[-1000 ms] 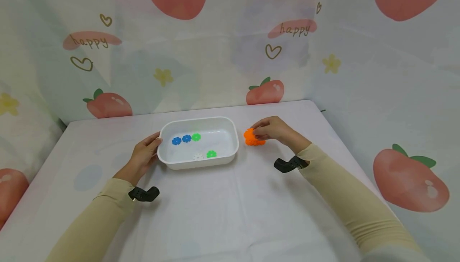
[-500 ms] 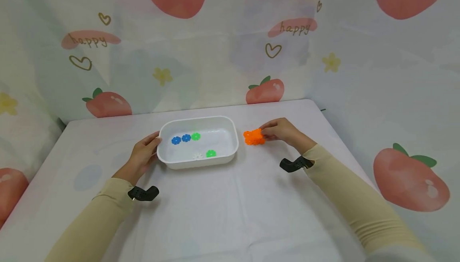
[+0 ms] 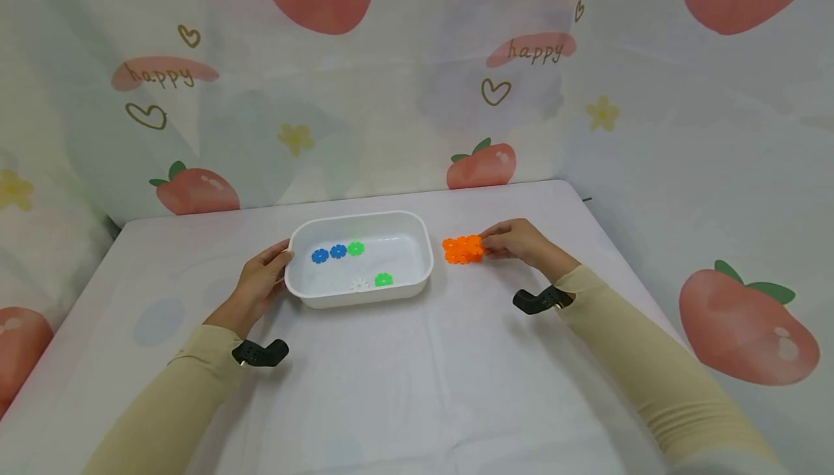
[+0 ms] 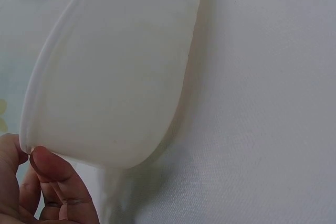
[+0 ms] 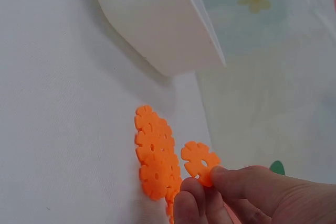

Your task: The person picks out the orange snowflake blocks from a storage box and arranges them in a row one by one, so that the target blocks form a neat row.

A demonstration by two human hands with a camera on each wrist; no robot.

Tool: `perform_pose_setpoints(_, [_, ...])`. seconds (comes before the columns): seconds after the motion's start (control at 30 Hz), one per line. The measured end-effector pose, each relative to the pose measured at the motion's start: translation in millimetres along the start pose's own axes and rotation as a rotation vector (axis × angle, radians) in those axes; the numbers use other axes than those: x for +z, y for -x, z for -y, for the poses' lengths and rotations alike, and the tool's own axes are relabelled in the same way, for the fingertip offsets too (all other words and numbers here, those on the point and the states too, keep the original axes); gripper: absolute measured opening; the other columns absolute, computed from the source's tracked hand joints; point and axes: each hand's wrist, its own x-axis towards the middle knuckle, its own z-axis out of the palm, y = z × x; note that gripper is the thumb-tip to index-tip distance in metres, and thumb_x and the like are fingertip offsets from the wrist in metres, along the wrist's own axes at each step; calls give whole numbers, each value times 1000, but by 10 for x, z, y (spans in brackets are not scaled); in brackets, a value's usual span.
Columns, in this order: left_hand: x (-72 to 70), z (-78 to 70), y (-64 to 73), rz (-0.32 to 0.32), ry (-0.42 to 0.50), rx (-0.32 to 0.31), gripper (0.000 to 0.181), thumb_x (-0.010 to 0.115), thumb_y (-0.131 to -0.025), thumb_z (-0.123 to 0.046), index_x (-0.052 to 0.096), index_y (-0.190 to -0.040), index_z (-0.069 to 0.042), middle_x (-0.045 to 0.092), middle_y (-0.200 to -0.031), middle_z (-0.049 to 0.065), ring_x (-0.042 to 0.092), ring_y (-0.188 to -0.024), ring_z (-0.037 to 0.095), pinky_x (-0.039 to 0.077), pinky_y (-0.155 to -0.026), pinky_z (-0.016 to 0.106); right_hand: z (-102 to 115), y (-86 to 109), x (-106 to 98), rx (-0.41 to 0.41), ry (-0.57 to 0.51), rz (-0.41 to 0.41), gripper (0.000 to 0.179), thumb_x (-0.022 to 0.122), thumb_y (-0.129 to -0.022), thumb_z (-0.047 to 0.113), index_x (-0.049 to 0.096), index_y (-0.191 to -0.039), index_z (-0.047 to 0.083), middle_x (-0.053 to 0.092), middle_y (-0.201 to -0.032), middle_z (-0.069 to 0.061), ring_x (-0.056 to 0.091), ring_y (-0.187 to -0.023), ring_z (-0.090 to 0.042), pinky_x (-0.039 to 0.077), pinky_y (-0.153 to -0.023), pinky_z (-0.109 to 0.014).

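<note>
My left hand (image 3: 257, 283) grips the left rim of a white plastic tub (image 3: 358, 300), thumb and fingers pinching its edge in the left wrist view. Between thumb and fingers, my right hand (image 3: 521, 243) pinches one orange snowflake disc (image 5: 198, 160), lifted just off the others. Beside it on the table lies a cluster of orange snowflake discs (image 5: 153, 148), some overlapping, to the right of the tub. Inside the tub sit blue discs (image 3: 338, 251), green discs (image 3: 384, 279) and a white disc (image 3: 360, 284) that barely shows against the bottom.
A white cloth covers the table (image 3: 391, 388). Behind it hangs a patterned curtain (image 3: 378, 98) with printed peaches, hearts and flowers. Each wrist carries a black strapped device (image 3: 260, 352).
My right hand has shifted to the right and slightly nearer across the orange cluster, uncovering more of it. The left hand and the tub have stayed in place.
</note>
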Motion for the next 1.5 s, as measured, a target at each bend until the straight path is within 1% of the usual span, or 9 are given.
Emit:
perform_pose_setpoints(0.17, [-7, 0, 6, 6, 2, 3, 52, 53, -102, -30, 40, -152, -22, 46, -143, 2, 53, -104, 8, 49, -76, 16, -51, -21, -12, 3, 0, -4, 39, 62, -98, 17, 58, -131, -4, 58, -131, -22, 66, -98, -21, 54, -88, -27])
perform_pose_setpoints(0.33, [-3, -4, 17, 11, 7, 5, 53, 54, -102, -29, 40, -152, -22, 47, -142, 3, 54, -101, 7, 48, -76, 17, -105, -42, -25, 7, 1, -3, 40, 63, -97, 18, 58, -130, -5, 59, -129, -22, 66, -98, -22, 54, -91, -30])
perform_pose_setpoints(0.6, [-15, -7, 34, 25, 13, 5, 54, 53, -102, -31, 37, -153, -22, 41, -151, 6, 53, -107, 9, 48, -77, 17, -154, -63, -33, 35, -39, -4, 40, 64, -96, 15, 58, -130, -6, 62, -124, -22, 68, -84, -14, 56, -84, -26])
perform_pose_setpoints(0.87, [-13, -5, 20, 21, 9, -2, 54, 53, -102, -32, 38, -153, -23, 40, -152, 6, 53, -109, 9, 47, -77, 18, -194, -64, -48, 36, -97, 4, 41, 61, -97, 10, 54, -131, -11, 65, -114, -18, 68, -81, -12, 56, -83, -28])
perform_pose_setpoints(1.13, [-17, 2, 7, 24, 8, 5, 54, 52, -102, -31, 37, -153, -22, 39, -153, 6, 52, -113, 11, 48, -80, 18, -232, -105, -75, 69, -101, -7, 41, 61, -97, 10, 54, -133, -11, 64, -118, -22, 69, -80, -12, 56, -82, -27])
perform_pose_setpoints(1.27, [-15, 4, 1, 19, -8, 6, 53, 51, -103, -31, 37, -153, -23, 40, -152, 4, 51, -115, 13, 48, -83, 18, -226, -107, -71, 79, -80, -19, 41, 63, -96, 10, 56, -131, -10, 66, -114, -20, 69, -78, -12, 57, -79, -26])
perform_pose_setpoints(1.5, [-17, 8, 13, 24, -7, 12, 53, 51, -103, -32, 37, -153, -23, 39, -154, 6, 50, -116, 13, 48, -84, 18, -200, -111, -53, 91, 0, -49, 37, 66, -94, 11, 62, -125, -9, 71, -100, -15, 68, -73, -11, 57, -77, -24])
